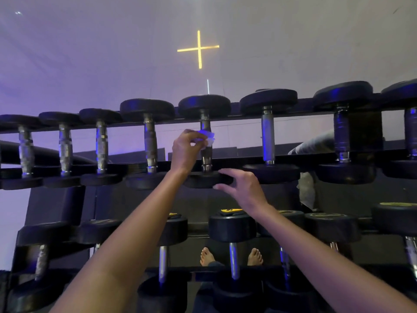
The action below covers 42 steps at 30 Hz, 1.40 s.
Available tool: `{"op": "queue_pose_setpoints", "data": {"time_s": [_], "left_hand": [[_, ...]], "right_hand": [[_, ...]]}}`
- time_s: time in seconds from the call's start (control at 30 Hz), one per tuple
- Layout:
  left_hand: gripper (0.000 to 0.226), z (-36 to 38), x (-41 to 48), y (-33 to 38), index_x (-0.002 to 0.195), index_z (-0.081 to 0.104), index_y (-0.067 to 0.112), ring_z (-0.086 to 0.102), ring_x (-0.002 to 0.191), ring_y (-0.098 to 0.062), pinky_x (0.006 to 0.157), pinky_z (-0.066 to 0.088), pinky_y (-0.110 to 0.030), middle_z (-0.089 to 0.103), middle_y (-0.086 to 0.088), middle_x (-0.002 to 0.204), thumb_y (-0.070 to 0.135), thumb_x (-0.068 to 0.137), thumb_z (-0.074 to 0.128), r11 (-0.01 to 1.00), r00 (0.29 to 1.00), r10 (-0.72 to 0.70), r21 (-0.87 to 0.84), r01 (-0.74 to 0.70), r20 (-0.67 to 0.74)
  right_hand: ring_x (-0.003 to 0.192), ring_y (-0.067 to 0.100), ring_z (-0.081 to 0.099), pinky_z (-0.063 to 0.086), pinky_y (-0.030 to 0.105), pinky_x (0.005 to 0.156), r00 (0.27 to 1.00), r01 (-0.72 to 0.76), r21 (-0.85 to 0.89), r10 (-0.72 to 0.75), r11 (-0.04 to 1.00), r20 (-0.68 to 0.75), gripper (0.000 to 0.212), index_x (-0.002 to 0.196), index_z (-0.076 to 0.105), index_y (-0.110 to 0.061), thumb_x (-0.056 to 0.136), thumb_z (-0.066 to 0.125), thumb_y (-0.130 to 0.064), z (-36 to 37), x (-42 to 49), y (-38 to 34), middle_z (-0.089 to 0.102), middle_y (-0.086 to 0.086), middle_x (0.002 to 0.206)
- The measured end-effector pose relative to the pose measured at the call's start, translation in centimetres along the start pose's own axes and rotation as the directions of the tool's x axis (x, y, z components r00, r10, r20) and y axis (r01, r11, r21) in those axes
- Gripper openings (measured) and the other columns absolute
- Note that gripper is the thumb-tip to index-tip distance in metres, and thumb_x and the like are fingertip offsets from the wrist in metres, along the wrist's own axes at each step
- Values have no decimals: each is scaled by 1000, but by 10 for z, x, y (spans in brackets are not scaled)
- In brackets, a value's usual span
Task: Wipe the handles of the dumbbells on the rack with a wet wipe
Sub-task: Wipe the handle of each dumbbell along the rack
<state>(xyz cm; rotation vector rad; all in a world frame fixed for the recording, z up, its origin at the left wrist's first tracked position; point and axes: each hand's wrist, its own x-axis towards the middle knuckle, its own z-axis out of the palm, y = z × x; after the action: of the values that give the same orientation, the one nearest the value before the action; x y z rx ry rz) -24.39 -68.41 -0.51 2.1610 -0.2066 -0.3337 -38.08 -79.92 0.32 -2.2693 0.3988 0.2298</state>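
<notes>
While I face the dark two-tier rack (pixel 130 167), its upper rails carry a row of black round-headed dumbbells (pixel 150 141) lying front to back, metal handles bridging the gap between the rails. A lower row (pixel 232 227) sits beneath, some heads marked in yellow. On the pale wall (pixel 90 53) behind glows a yellow cross (pixel 198 49).

The dumbbell (pixel 204 105) I am working on is fifth from the left in the upper row, almost dead centre. My left hand (pixel 186 147) reaches up to its handle (pixel 206 154), fingers and thumb curled, pinching the wet wipe (pixel 208 141) against the upper middle of the bar. My right hand (pixel 243 188) is lower, at the near head of that same dumbbell, fingers loosely spread and holding nothing; whether they touch the rubber I cannot tell. My bare feet (pixel 207 256) show on the floor between the lower handles. The wipe is small, white and bunched, tinted blue by the light.
</notes>
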Motion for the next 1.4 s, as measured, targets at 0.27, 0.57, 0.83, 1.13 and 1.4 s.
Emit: {"op": "queue_pose_setpoints", "data": {"time_s": [0.27, 0.57, 0.83, 1.13, 1.4], "left_hand": [[14, 11, 6, 12, 87, 73, 1, 53, 95, -28, 75, 42, -27, 63, -12, 103, 9, 87, 62, 849, 940, 317, 405, -340, 123], [13, 0, -21, -6, 90, 73, 3, 57, 90, -30, 75, 46, -34, 63, -13, 103, 10, 87, 63, 758, 875, 378, 443, -480, 302], [9, 17, 17, 21, 92, 70, 6, 52, 90, -14, 66, 39, 1, 56, -6, 113, 6, 83, 67, 998, 994, 51, 32, -49, -95], [27, 3, 10, -13, 102, 62, 15, 64, 71, -13, 64, 53, -23, 69, -3, 87, 8, 79, 74, 836, 942, -325, -440, 328, 85], [24, -2, 4, -21, 89, 64, 10, 62, 58, -13, 66, 53, -28, 68, -2, 71, 22, 99, 46, 741, 821, -402, -383, 552, 406]], "right_hand": [[131, 21, 44, 36, 30, 103, 901, -427, 430, 413, 795, 132, 80, 141, 41, -9, 74, 76, -36, 8, 8, 2, 47, 10, 141], [126, 20, 49, 37, 23, 97, 881, -461, 491, 448, 739, 152, 79, 136, 47, -6, 69, 82, -27, 6, 12, 6, 53, 10, 135], [126, 20, 49, 39, 27, 98, 875, -473, 487, 458, 734, 158, 78, 137, 46, -9, 70, 81, -29, 8, 12, 8, 53, 8, 136], [124, 19, 50, 38, 22, 93, 874, -470, 508, 463, 722, 151, 78, 133, 51, -8, 65, 84, -28, 10, 14, 13, 55, 9, 134], [123, 19, 51, 39, 27, 96, 871, -476, 512, 465, 715, 159, 78, 133, 51, -10, 65, 84, -29, 11, 16, 15, 55, 8, 133]]}}
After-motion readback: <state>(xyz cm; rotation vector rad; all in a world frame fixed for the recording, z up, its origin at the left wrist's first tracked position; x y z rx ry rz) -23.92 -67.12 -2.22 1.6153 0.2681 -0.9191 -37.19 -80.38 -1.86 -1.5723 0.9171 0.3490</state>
